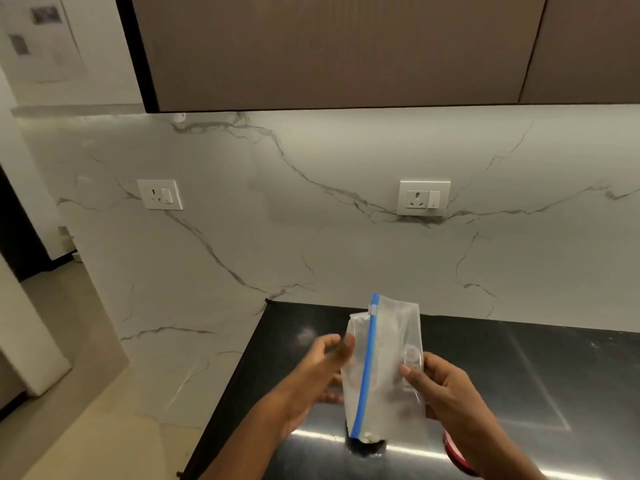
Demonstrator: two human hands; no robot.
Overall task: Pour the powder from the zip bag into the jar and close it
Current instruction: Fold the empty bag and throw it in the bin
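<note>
A clear zip bag (384,362) with a blue zip strip is held upright over the black counter, zip edge turned sideways. A little pale powder sits at its lower corner. My left hand (318,372) pinches the bag's left edge. My right hand (440,393) grips its right side with thumb in front. Right under the bag a dark jar (367,446) shows only partly, mostly hidden by the bag. A red lid (457,455) peeks out beneath my right wrist.
The glossy black counter (519,382) ends at a left edge near my left forearm, with pale floor beyond. A marble backsplash carries two sockets (423,198). Brown wall cabinets (329,50) hang overhead.
</note>
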